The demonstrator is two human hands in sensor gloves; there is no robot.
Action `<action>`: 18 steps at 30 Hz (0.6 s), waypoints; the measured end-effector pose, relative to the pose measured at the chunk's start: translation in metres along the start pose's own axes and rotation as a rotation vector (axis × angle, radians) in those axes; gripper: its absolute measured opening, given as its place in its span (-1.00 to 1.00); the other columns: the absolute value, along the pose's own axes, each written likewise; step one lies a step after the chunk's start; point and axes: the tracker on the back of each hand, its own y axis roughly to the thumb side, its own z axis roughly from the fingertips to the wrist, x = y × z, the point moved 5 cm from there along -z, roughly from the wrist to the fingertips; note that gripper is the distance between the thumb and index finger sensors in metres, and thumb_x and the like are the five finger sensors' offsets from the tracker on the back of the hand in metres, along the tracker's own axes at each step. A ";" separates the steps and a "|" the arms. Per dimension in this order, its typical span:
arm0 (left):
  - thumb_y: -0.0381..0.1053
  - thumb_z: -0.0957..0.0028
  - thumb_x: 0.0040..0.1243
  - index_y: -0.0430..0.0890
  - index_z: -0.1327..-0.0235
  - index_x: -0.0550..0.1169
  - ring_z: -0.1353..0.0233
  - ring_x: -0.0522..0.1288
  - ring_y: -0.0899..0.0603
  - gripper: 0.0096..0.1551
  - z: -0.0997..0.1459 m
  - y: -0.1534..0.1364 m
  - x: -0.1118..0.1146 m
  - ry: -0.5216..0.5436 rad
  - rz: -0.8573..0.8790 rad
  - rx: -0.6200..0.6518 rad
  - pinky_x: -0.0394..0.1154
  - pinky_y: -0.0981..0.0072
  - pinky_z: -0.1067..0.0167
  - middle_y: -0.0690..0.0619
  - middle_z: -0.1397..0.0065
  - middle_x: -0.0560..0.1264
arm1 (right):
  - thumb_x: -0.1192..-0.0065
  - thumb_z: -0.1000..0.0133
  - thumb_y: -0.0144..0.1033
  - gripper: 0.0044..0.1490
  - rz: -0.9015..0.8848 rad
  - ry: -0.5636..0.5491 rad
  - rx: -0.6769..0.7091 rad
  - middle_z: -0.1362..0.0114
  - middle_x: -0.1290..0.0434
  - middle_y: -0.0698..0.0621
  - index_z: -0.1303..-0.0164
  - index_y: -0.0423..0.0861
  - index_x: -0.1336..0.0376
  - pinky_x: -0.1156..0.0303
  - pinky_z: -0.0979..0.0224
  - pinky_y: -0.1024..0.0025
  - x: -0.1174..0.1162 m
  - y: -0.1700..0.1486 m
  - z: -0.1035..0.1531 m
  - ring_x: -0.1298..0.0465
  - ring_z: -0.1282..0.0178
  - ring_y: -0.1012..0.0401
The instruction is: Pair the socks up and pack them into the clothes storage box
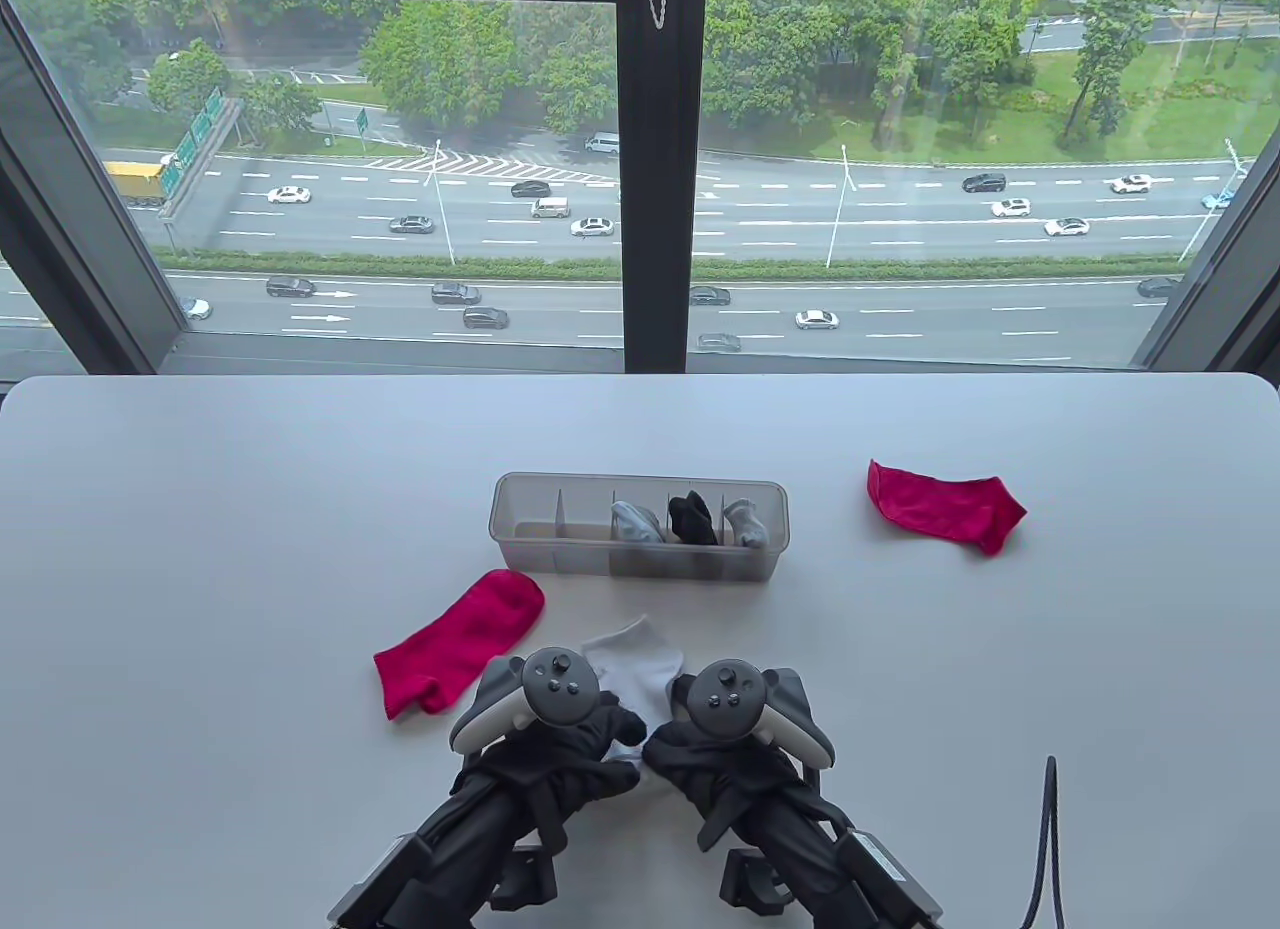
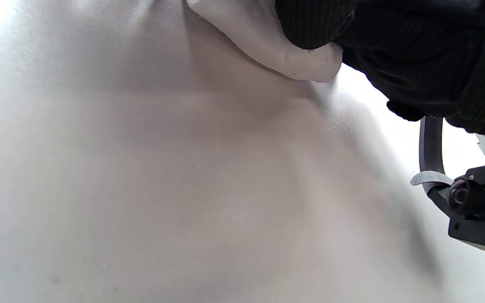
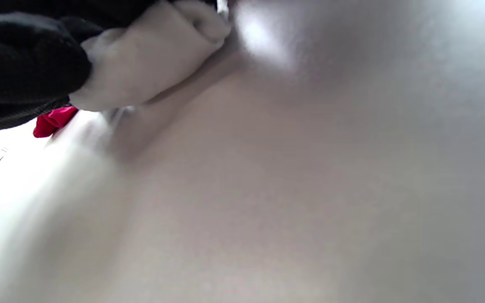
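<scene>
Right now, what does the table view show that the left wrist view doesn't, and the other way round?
Only the table view shows the box holding rolled socks in three compartments, both red socks, one left and one far right, and the right hand. Only the left wrist view shows the mount up close. Both show the left hand gripping the white sock on the table.

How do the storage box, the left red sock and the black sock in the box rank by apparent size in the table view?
1. storage box
2. left red sock
3. black sock, smallest, though it is partly hidden inside the box.
</scene>
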 end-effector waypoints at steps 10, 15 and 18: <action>-0.18 -0.26 -0.12 -0.32 -0.29 0.45 -0.61 -0.26 -0.54 -0.56 0.000 0.002 -0.003 0.096 -0.049 -0.008 -0.24 -0.59 -0.40 -0.22 -0.69 -0.10 | -0.12 -0.29 -0.05 -0.35 0.069 0.122 0.086 -0.70 0.54 -0.31 -0.57 0.12 -0.03 0.60 -0.41 -0.29 -0.006 -0.003 0.002 0.59 -0.55 -0.27; -0.07 -0.27 -0.09 -0.27 -0.40 0.37 -0.62 -0.28 -0.52 -0.49 0.001 -0.002 -0.002 0.077 -0.016 0.004 -0.28 -0.58 -0.39 -0.21 -0.70 -0.12 | 0.09 -0.33 -0.11 -0.53 0.014 0.122 0.069 -0.69 0.55 -0.30 -0.45 0.08 -0.14 0.62 -0.39 -0.30 -0.007 -0.003 0.001 0.60 -0.53 -0.27; -0.02 -0.22 0.10 -0.07 -0.52 0.21 -0.63 -0.39 -0.44 -0.38 0.000 -0.004 0.006 0.016 -0.081 -0.045 -0.36 -0.54 -0.40 -0.02 -0.71 -0.21 | 0.18 -0.38 -0.18 -0.56 -0.058 0.104 0.056 -0.70 0.53 -0.29 -0.38 -0.05 -0.20 0.65 -0.39 -0.27 -0.006 -0.003 0.000 0.61 -0.54 -0.24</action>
